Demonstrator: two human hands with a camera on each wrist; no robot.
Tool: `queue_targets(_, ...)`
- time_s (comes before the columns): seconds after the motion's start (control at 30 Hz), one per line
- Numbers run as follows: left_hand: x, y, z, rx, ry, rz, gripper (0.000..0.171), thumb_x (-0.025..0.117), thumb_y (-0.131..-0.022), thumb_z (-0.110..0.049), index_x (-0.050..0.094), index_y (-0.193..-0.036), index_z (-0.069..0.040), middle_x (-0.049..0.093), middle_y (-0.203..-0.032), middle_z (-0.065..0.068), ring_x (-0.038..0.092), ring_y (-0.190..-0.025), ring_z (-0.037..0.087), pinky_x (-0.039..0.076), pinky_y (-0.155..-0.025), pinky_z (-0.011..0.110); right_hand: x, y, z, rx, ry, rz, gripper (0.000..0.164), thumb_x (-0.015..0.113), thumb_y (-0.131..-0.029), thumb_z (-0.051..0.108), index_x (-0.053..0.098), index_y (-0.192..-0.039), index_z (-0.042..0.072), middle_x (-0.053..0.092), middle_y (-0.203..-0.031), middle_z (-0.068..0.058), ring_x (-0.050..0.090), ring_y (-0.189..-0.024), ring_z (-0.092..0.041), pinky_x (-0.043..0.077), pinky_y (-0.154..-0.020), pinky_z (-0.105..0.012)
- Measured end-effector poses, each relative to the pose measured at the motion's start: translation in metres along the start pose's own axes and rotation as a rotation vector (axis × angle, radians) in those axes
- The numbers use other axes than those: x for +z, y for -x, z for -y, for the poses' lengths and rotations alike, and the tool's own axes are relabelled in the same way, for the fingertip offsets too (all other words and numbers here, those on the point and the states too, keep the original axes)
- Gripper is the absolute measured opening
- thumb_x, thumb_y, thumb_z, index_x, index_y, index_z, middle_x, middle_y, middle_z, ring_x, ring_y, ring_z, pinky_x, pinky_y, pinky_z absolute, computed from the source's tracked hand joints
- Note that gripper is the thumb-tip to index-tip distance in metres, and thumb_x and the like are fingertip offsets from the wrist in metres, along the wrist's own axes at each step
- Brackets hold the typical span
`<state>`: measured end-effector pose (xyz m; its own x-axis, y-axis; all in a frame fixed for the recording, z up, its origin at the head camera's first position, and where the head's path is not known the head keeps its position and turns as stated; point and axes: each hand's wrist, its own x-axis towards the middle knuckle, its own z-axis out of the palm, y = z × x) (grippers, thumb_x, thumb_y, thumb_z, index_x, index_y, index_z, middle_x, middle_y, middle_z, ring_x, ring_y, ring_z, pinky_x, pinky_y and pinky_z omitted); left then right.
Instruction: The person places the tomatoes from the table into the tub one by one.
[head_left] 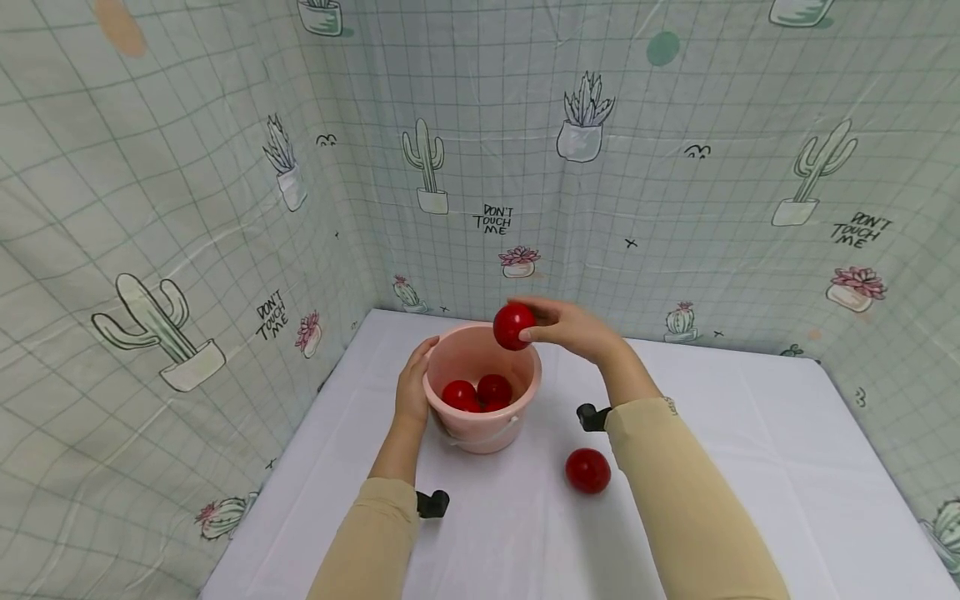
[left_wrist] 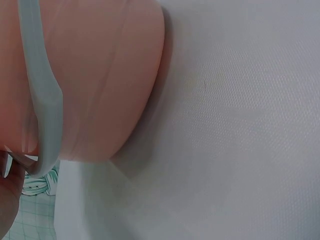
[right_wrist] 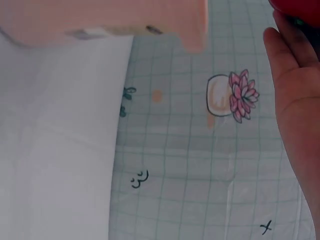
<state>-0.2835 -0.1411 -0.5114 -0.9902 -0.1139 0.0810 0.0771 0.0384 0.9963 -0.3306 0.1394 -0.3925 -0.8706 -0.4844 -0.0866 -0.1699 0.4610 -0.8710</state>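
A pink bucket [head_left: 480, 433] stands upright on the table, several red tomatoes [head_left: 459, 395] inside it. My left hand [head_left: 412, 387] holds the bucket's left side from outside, its fingertips by the rim. The left wrist view shows part of this hand [left_wrist: 9, 197] beside the end of the pale bucket handle [left_wrist: 47, 115]. Over the right part of the bucket's opening, my right hand [head_left: 566, 327] grips a glossy red tomato [head_left: 513, 326] between thumb and fingers. A dark green bit shows beneath this tomato [right_wrist: 300, 7] in the right wrist view, where most of it is cut off.
Another red tomato [head_left: 588, 471] lies on the white table [head_left: 517, 533], right of the bucket and near my right sleeve. Checked cloth [head_left: 660, 208] with cactus drawings hangs behind the table and along its sides. A black wrist mount [head_left: 432, 504] sits at my left cuff.
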Motion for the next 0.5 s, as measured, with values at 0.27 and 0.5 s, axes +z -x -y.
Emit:
queue_targets(0.27,-0.001,0.000,-0.001,-0.005,0.025,0.013,0.043,0.031,-0.104,-0.039,0.053,-0.140,-0.034,0.049,-0.149,-0.012,0.037,-0.144,0.015,0.031,-0.120,0.045,0.017,-0.013,0.013,-0.053,-0.021,0.142,0.062,0.074,-0.083,0.041,0.052,-0.141,0.036,0.056,-0.140,0.007,0.048,-0.134,-0.021,0.044,-0.109,-0.051)
queue_targets(0.5,0.001,0.000,-0.001,-0.007,0.028,-0.007,0.044,0.033,-0.102,-0.040,0.054,-0.140,-0.033,0.050,-0.148,-0.012,0.038,-0.144,0.015,0.030,-0.120,0.046,0.031,-0.024,0.014,-0.027,0.056,0.210,0.057,0.074,-0.084,0.040,0.057,-0.137,0.036,0.059,-0.138,0.007,0.049,-0.132,-0.020,0.042,-0.111,-0.048)
